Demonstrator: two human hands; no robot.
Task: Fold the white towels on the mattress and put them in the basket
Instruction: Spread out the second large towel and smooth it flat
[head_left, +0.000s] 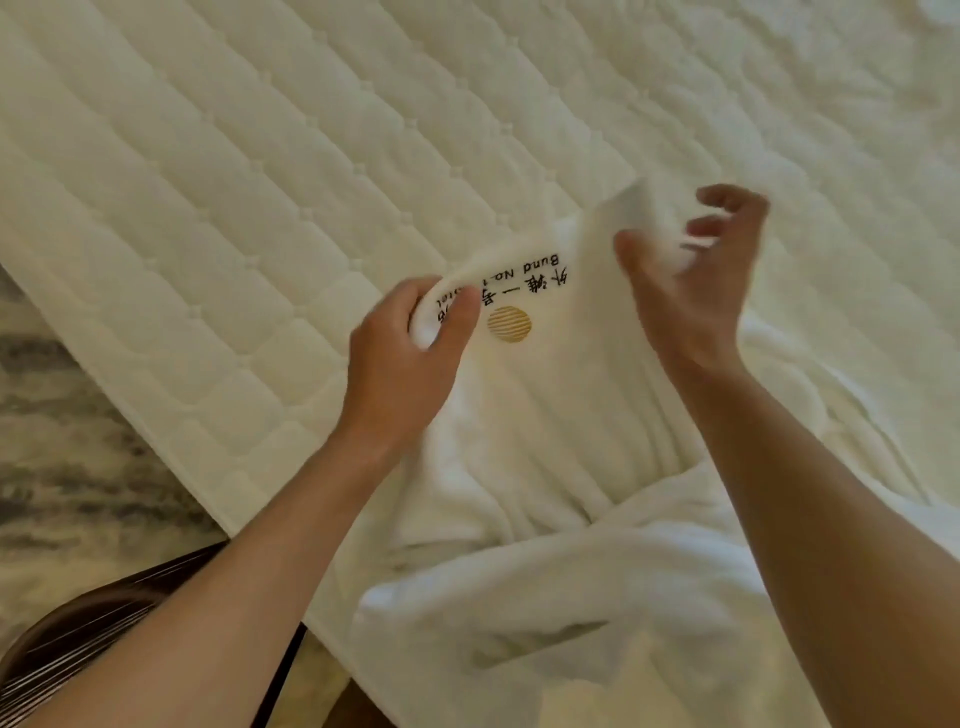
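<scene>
Over the mattress, the left hand is pinching the towel while the right hand is curling loosely round its corner, risking a slip.

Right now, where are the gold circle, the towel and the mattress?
gold circle (509, 323): head view, middle of the stitched badge.
towel (540, 415): head view, plain cloth below the badge.
mattress (260, 156): head view, bare quilted top.
</scene>
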